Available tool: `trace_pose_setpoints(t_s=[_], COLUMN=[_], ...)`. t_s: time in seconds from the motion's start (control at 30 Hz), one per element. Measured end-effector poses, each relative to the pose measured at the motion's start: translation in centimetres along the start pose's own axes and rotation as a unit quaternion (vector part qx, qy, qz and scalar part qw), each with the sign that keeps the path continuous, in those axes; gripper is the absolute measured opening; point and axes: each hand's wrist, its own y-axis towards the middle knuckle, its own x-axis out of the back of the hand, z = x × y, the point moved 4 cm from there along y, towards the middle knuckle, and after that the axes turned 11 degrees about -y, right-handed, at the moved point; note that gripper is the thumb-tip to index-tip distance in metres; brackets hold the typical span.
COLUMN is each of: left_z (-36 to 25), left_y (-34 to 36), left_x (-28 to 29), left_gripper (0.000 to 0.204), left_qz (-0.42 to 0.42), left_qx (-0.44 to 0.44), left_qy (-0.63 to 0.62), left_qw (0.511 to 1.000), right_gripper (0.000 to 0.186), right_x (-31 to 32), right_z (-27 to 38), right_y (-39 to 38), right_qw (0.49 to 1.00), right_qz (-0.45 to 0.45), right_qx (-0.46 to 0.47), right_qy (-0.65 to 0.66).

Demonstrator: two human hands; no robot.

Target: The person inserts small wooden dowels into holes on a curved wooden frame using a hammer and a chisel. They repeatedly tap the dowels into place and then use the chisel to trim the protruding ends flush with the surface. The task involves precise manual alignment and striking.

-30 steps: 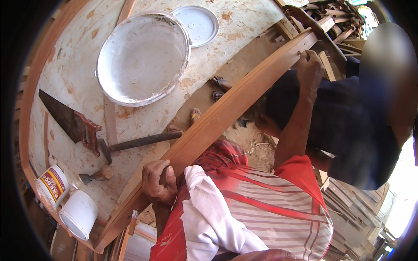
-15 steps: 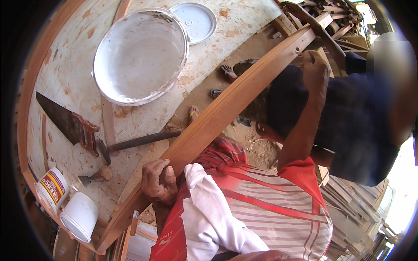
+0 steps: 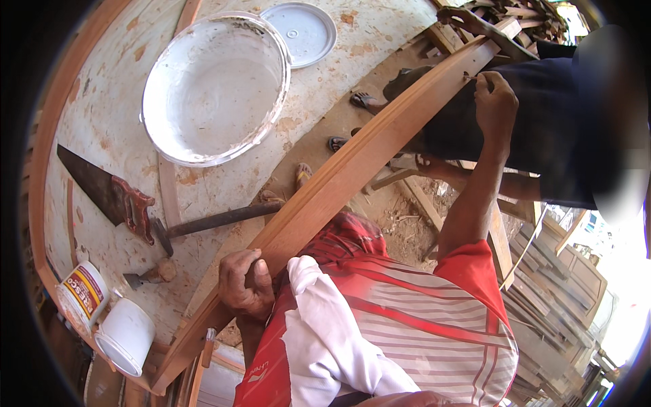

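Observation:
A long reddish-brown wooden beam [image 3: 366, 152] runs diagonally from the lower left to the upper right. My left hand [image 3: 245, 283] is curled over its near part, thumb and fingers against the wood. Toward the far end, my right hand [image 3: 496, 102] is closed in a pinch, fingertips beside a small dark hole [image 3: 467, 74] in the beam's face. Something thin and small seems to stick out from those fingertips, too small to name. A white cloth [image 3: 332, 332] hangs over my striped red shirt.
On the pale, stained tabletop [image 3: 325, 88] lie a handsaw [image 3: 108, 190], a hammer [image 3: 217, 222], a large white tub [image 3: 215, 88], its lid [image 3: 302, 34] and two small buckets [image 3: 125, 337]. A co-worker in dark clothes [image 3: 536, 136] stands close on the right, one hand [image 3: 458, 19] near the beam's far end.
My right hand has shifted slightly right and turned, still at the hole. The co-worker has moved up and back, showing more wood and floor. My left hand stays put.

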Motion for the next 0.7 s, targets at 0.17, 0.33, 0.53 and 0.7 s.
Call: trace_pose_setpoints(t_s=[0.17,0.33,0.53,0.7], left_z=[0.0,0.2,0.2,0.0], left_y=[0.0,0.0,0.0,0.0], left_x=[-0.1,-0.1,-0.2,-0.3], left_gripper=[0.015,0.014,0.013,0.013], left_qz=[-0.005,-0.014,-0.012,-0.017], left_qx=[0.005,0.013,0.021,0.031], left_qy=[0.000,0.003,0.010,0.016], left_qw=[1.000,1.000,1.000,0.999], right_gripper=[0.022,0.023,0.030,0.030], right_x=[0.0,-1.1,-2.2,-2.0], right_z=[0.6,0.5,-1.8,-2.6], right_y=[1.4,3.6,4.8,4.1], right_qw=[0.997,0.996,0.996,0.996], right_qz=[0.053,0.065,0.066,0.080], right_qx=[0.052,0.053,0.008,-0.009], right_qy=[0.011,0.013,-0.058,-0.031])
